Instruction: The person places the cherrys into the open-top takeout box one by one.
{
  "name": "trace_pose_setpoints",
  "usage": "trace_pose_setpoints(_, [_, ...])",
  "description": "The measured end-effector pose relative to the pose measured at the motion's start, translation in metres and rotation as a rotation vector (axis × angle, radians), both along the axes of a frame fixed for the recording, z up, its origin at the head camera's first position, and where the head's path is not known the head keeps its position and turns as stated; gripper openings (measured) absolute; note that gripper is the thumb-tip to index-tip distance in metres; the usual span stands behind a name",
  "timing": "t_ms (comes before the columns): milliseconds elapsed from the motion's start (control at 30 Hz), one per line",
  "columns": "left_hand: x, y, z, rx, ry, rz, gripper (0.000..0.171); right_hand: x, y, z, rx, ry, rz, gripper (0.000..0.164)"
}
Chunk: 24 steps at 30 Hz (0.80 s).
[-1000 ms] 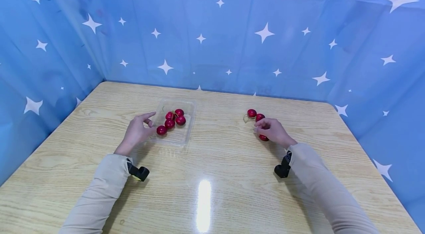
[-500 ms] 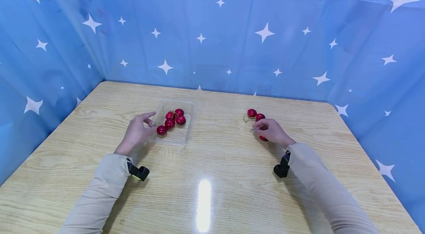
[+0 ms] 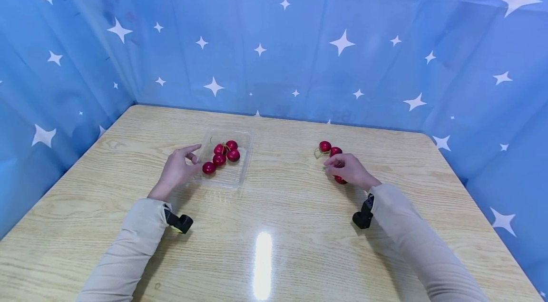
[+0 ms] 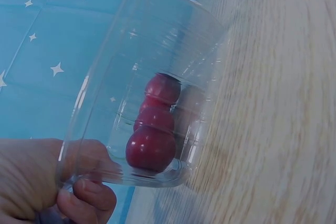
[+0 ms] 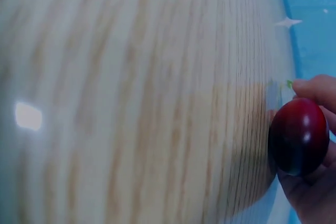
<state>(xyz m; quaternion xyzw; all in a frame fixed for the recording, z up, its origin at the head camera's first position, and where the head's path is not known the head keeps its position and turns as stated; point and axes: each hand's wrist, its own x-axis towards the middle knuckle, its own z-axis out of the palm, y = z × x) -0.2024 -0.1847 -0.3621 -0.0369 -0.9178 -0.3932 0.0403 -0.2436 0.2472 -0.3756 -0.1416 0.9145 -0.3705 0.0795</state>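
Observation:
In the head view, my left hand (image 3: pixel 176 169) grips the left edge of a clear plastic box (image 3: pixel 231 178). The left wrist view has the thumb and curled fingers (image 4: pixel 86 200) on the box's rim. Several dark red cherries (image 3: pixel 219 159) lie in the box, some with thin stems. On the right, my right hand (image 3: pixel 350 169) is low over the table, its fingers bent together at a cherry (image 3: pixel 340 180) partly hidden under it. Close up, that cherry (image 5: pixel 300 137) sits against the fingers, and a green tip like a stem end shows at the index fingertip.
Two more cherries (image 3: pixel 325 146) with joined-looking stems lie just beyond the right hand. Everything stands on a light wooden table (image 3: pixel 282 207), with a blue star-patterned curtain (image 3: pixel 299 69) behind and at both sides. A strip of light glares off the tabletop.
The right hand's fingertips have shifted slightly to the left, while the cherry under them stays almost in place. My left hand and the box have not visibly moved.

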Motion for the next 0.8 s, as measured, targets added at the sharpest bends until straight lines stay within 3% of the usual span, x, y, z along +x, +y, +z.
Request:
trace_pose_setpoints(433, [0.000,0.000,0.000,0.010,-0.023,0.008,0.053,0.002,-0.011,0.010,-0.014,-0.020,-0.015,0.023])
trace_pose_setpoints(800, [0.000,-0.001,0.000,-0.006,-0.006,-0.003,0.054,0.006,-0.019,0.019,-0.044,0.017,0.034,0.024])
